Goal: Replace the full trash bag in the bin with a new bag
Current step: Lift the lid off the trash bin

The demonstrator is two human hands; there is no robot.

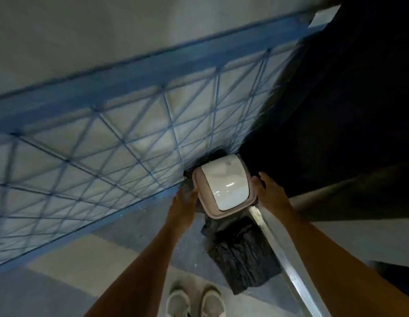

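Observation:
A small bin stands on the floor against a blue lattice wall, topped by a beige lid frame with a white swing flap. A black trash bag's edge sticks out around the rim. My left hand grips the lid's left side. At the right side, my right hand holds the lid, thumb on its edge. A folded black plastic bag lies on the floor just in front of the bin.
A metal door-frame rail runs along the floor to the right of the bin and bag. Beyond it the space is dark. My two light sneakers stand on the tiled floor below. The blue lattice wall fills the left.

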